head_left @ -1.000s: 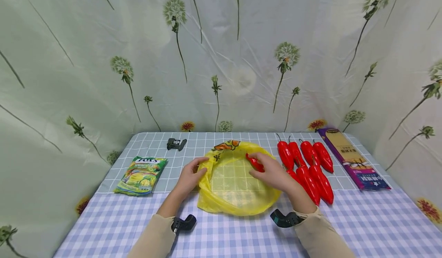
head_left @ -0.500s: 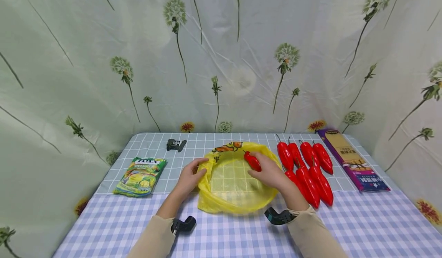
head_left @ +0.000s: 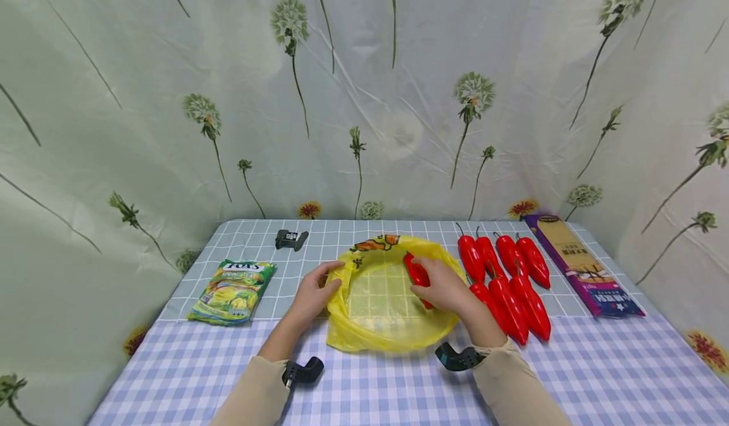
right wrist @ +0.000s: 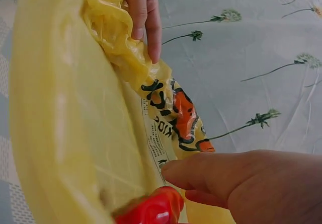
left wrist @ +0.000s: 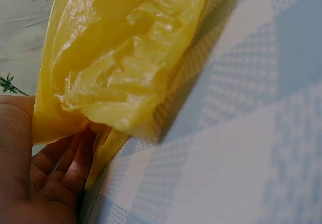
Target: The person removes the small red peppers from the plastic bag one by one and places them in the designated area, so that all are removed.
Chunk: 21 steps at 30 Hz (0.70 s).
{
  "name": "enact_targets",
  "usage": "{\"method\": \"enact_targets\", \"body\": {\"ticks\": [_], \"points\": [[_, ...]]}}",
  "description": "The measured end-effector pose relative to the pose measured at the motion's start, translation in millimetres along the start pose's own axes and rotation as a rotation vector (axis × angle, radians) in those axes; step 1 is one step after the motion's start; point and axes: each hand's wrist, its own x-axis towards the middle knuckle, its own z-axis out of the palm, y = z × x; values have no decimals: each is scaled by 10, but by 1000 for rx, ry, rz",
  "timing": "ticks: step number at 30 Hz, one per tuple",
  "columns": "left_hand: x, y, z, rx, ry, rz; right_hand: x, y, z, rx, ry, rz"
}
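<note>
A yellow plastic bag (head_left: 393,340) stands with its mouth spread wide on the table. My left hand (head_left: 313,290) holds its left rim, fingers outside and behind the film in the left wrist view. Inside the bag, near its right wall, lies a red chili pepper (head_left: 418,275). Over that pepper hovers my right hand (head_left: 447,290), fingers and thumb spread apart. In the right wrist view the index finger is straight, with a gap between it and the chili pepper (right wrist: 156,206). Part of the pepper is hidden under the hand.
Several red chili peppers (head_left: 529,302) lie in two rows right of the bag. Beyond them is a purple pasta packet (head_left: 581,261). A green candy bag (head_left: 232,292) lies at the left, and a small black device (head_left: 290,238) stands behind it.
My right hand has moved left into the bag with the chili pepper, then let go of it. The pepper now lies lower, its tip pointing toward me. My left hand has stayed put.
</note>
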Motion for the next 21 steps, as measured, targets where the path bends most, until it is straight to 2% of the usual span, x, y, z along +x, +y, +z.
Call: {"method": "enact_targets", "body": {"ticks": [5, 14, 21], "points": [[-8, 17, 1, 1, 3, -2, 8, -1, 44, -24, 4, 0], [-28, 39, -3, -12, 0, -1, -14, -10, 81, 35, 3, 8], [-12, 9, -1, -24, -6, 7, -6, 0, 109, 33, 0, 0]]}}
